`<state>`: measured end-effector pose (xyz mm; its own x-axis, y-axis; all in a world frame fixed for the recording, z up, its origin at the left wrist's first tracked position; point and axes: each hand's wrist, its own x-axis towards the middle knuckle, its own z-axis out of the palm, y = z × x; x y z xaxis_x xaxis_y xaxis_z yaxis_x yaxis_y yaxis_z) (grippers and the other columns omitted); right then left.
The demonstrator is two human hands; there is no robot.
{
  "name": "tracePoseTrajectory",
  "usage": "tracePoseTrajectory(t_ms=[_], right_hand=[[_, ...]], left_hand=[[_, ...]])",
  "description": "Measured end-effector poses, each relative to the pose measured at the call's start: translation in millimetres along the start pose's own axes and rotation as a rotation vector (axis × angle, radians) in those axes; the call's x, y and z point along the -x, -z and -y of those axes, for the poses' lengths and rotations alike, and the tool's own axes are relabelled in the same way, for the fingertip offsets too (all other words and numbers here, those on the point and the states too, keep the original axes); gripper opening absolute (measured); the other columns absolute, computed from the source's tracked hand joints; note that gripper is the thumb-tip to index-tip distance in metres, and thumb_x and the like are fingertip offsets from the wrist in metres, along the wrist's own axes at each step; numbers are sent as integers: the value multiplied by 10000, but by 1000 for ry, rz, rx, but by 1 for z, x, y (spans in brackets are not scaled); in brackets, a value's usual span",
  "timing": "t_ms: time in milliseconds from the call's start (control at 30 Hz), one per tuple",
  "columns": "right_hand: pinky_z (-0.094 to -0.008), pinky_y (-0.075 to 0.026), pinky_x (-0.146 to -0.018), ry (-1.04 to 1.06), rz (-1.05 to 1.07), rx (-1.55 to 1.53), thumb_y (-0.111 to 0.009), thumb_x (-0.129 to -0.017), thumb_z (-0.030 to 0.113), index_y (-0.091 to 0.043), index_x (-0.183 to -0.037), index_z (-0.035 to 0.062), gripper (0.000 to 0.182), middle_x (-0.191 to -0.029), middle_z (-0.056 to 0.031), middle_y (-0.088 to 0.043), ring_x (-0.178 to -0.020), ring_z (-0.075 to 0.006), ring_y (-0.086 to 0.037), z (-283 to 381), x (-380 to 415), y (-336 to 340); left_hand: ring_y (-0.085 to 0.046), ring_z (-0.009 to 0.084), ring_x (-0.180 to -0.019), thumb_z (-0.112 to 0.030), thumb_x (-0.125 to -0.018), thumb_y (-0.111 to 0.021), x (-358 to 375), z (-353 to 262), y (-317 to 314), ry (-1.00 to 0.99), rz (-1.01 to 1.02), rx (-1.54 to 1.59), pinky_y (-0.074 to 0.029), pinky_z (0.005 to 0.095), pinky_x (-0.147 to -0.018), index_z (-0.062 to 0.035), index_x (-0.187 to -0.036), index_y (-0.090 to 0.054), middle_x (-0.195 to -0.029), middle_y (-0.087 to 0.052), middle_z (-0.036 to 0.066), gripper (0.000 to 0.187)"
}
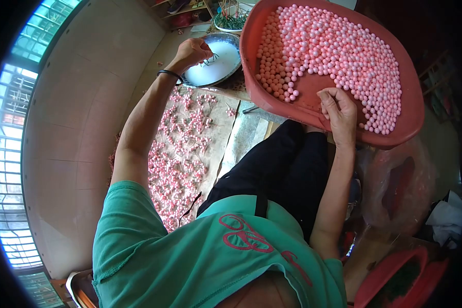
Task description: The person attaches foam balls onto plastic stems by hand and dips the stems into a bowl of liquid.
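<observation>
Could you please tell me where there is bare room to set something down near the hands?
Bare floor lies left of the mat. The tray has a bare patch by the right hand. Crowded: beads fill the tray's far side, sprigs cover the mat.

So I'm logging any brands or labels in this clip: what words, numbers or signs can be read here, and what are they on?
None can be read.
Green shirt: a red looping print, a design or script too distorted to read as letters.
Red basin of pink beads, metal bowl, left hand, right hand: no lettering visible.
</observation>
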<state>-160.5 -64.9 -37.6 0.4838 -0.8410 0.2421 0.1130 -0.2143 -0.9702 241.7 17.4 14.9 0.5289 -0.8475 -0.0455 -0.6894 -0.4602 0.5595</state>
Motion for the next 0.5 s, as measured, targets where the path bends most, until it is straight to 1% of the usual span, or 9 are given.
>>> tracePoseTrajectory(t_ms=[100,200,300,400,500], right_hand=[[-186,-344,-520,0,-2,-11,-654,-912,173,-657,-902,23,151,-679,60,-525,-590,-10,-435,1,0,0],[-186,-346,-521,7,-3,-13,-657,-911,176,-657,-902,23,154,-682,61,-527,-590,-9,-435,0,0,0],[-186,-347,-521,10,-7,-13,-660,-909,179,-658,-901,22,157,-683,61,-528,-591,-9,-435,0,0,0],[-187,-348,-522,4,-16,-17,-660,-909,181,-658,-901,21,160,-683,62,-528,-592,-9,-436,0,0,-1],[-188,-350,-523,3,-17,-17,-658,-911,181,-657,-899,21,161,-682,62,-527,-593,-10,-438,0,0,-1]], left_hand=[[-640,157,-605,-229,-717,-746,-4,1,-6,-42,-48,-108,-514,311,-570,-49,-776,-689,-685,-669,78,198],[-669,242,-688,-264,-687,-737,-15,10,-13,-170,-114,-277,-526,362,-639,-58,-785,-692,-727,-676,122,233],[-667,299,-754,-258,-682,-726,-18,2,-17,-167,-140,-396,-525,392,-678,-77,-793,-697,-765,-678,137,215],[-665,305,-749,-240,-690,-709,-16,-3,-18,-166,-143,-441,-525,396,-674,-84,-786,-695,-768,-679,132,184],[-661,284,-703,-237,-686,-735,-12,-4,-20,-222,-154,-456,-514,400,-642,-54,-786,-678,-714,-665,135,215]])
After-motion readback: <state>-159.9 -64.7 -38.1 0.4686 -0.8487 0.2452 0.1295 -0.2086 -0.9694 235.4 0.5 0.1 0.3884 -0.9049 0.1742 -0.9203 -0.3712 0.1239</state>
